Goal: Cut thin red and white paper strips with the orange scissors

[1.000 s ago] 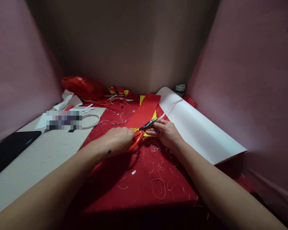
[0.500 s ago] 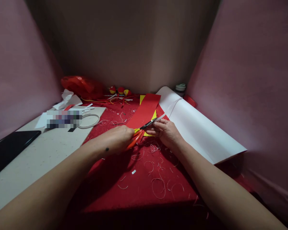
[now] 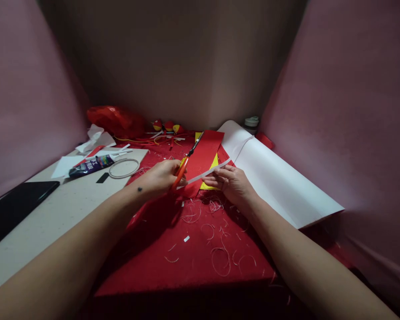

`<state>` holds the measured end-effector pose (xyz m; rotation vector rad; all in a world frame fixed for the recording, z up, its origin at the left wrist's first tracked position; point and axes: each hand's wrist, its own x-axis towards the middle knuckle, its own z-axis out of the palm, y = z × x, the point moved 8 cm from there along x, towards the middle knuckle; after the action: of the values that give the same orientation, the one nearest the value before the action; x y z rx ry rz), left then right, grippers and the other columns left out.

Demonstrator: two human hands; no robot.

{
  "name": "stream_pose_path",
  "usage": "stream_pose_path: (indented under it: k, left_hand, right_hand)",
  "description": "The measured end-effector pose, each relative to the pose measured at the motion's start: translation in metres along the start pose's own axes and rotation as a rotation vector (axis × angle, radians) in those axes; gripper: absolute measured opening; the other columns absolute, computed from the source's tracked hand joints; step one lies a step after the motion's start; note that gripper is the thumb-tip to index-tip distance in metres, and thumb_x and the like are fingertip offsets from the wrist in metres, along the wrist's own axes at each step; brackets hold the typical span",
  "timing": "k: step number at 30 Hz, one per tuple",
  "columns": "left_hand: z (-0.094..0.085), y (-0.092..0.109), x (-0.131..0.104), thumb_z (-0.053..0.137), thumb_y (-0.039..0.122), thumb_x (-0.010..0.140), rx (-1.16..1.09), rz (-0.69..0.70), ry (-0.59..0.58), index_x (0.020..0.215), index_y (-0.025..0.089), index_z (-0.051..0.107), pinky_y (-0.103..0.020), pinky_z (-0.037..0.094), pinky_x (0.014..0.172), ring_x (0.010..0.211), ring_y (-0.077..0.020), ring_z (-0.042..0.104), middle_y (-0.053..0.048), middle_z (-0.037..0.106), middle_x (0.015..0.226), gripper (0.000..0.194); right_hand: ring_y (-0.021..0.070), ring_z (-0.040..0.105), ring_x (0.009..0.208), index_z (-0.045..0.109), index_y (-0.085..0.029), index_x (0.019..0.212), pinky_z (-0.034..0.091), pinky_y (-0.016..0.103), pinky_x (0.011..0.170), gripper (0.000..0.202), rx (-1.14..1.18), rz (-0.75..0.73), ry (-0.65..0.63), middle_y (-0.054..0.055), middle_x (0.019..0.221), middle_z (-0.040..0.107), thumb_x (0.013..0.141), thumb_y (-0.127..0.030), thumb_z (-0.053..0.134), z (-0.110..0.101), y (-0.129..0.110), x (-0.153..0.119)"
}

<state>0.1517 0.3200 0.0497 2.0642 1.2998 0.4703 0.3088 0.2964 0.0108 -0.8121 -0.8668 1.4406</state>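
My left hand (image 3: 165, 175) is closed round the handles of a pair of orange-and-yellow scissors (image 3: 184, 168), whose blades point up and away from me. In my right hand (image 3: 231, 180) a narrow white paper strip (image 3: 202, 174) is pinched between thumb and fingers. The strip slants down to the left, and its other end reaches the fingers of my left hand; whether they grip it I cannot tell. Beneath the strip lie a red corrugated sheet (image 3: 207, 151) and a yellow sheet (image 3: 214, 163), partly covered by the red one.
A white roll of paper (image 3: 273, 173) lies at right. On a pale board (image 3: 76, 218) at left are a glue tube (image 3: 91, 165), a grey ring (image 3: 124, 169) and a black flat object (image 3: 16, 209). Thread scraps litter the red cloth (image 3: 186, 266). Behind are small red-yellow figures (image 3: 169, 126) and a red bag (image 3: 115, 120).
The scissors have swung away from the strip, from pointing right at my right hand to pointing upward. My left hand has shifted slightly left; my right hand still holds the strip.
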Motion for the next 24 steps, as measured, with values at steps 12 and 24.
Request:
stream_pose_path:
  k: [12, 24]
  left_hand:
    - [-0.003, -0.005, -0.003, 0.057, 0.027, 0.052, -0.147, -0.128, -0.062, 0.08, 0.014, 0.052, -0.025, 0.033, 0.049, 0.052, -0.0118, 0.045, 0.002, 0.049, 0.057, 0.031]
    - [-0.001, 0.011, -0.009, 0.055, 0.024, 0.057, -0.079, -0.07, -0.094, 0.079, 0.014, 0.052, -0.023, 0.031, 0.049, 0.052, -0.0084, 0.04, 0.003, 0.047, 0.059, 0.025]
  right_hand:
    - [0.0207, 0.068, 0.067, 0.055, -0.014, 0.068, 0.055, 0.034, 0.071, 0.007, -0.009, -0.043, 0.041, 0.007, 0.063, 0.066, 0.067, -0.016, 0.062, -0.008, -0.008, 0.002]
    - [0.0205, 0.066, 0.063, 0.058, -0.014, 0.072, 0.054, 0.038, 0.067, 0.007, -0.113, 0.014, -0.031, 0.009, 0.069, 0.068, 0.07, -0.021, 0.061, 0.004, 0.002, -0.003]
